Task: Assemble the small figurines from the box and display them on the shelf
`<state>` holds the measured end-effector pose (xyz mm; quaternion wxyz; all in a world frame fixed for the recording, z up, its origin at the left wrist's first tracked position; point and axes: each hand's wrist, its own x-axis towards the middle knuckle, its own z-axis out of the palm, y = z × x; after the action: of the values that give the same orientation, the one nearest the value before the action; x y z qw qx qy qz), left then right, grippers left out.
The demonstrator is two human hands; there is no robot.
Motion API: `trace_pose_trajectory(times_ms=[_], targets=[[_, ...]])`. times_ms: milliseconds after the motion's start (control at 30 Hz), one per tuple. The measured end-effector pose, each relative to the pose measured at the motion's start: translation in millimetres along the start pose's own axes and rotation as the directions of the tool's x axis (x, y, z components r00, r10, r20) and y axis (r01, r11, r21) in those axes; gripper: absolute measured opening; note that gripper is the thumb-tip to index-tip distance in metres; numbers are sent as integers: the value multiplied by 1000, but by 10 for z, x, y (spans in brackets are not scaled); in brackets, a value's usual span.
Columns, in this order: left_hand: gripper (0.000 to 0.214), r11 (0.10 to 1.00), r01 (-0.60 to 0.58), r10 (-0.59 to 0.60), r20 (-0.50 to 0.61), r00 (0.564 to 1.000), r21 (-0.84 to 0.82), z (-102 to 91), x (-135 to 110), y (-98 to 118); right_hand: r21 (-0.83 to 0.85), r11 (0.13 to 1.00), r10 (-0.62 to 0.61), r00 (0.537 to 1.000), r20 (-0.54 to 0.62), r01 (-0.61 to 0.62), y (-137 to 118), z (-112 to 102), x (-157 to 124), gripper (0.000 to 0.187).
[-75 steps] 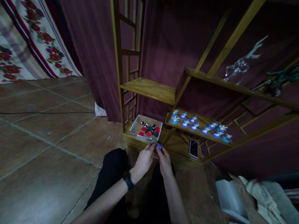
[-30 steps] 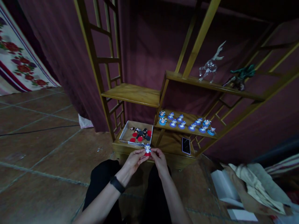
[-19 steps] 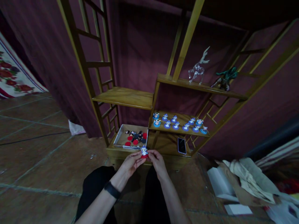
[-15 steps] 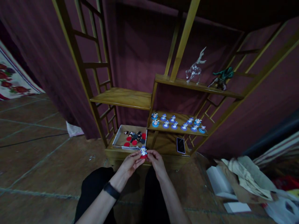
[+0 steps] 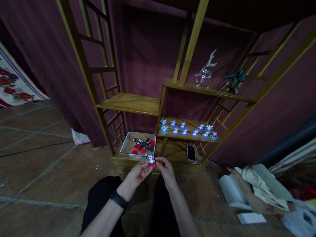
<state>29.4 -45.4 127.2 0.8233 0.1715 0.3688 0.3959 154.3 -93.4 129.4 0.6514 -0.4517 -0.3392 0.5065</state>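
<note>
My left hand (image 5: 138, 171) and my right hand (image 5: 166, 168) meet in front of the wooden shelf unit (image 5: 128, 102), fingers pinched together on a small figurine (image 5: 150, 159) with a white and blue top and a red round base. Just beyond it, on the lowest board, stands an open cardboard box (image 5: 127, 145) holding red discs and dark figure pieces (image 5: 144, 144). On the low right shelf stands a row of several figurines on blue bases (image 5: 184, 129).
A phone (image 5: 191, 153) lies flat on the bottom board right of the box. A glass deer (image 5: 204, 70) and a green ornament (image 5: 233, 80) stand on the upper shelf. Crumpled paper and white boxes (image 5: 249, 194) lie on the tiled floor at right. Dark red curtains hang behind.
A blue piece between my fingers 2.5 s ago has given way to a figurine on a red base. My view has swung right and up; the hands stay together at the box's front.
</note>
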Motion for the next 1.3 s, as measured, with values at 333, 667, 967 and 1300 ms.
trace_pose_trajectory(times_ms=[333,667,967,1300], targets=[[20,991,-83,86,-32,996,104,-111,50,-37,27,998,48,999,-5,-48,244,-26,95,24],[17,981,-124,133,-53,990,152,-214,-45,35,68,992,103,994,34,-105,353,121,98,27],[16,917,-252,271,-20,962,309,-502,-18,23,2,986,167,985,52,-167,616,201,171,34],[21,513,-434,539,116,834,741,-637,197,-61,-23,991,136,987,88,-135,1061,28,465,34]])
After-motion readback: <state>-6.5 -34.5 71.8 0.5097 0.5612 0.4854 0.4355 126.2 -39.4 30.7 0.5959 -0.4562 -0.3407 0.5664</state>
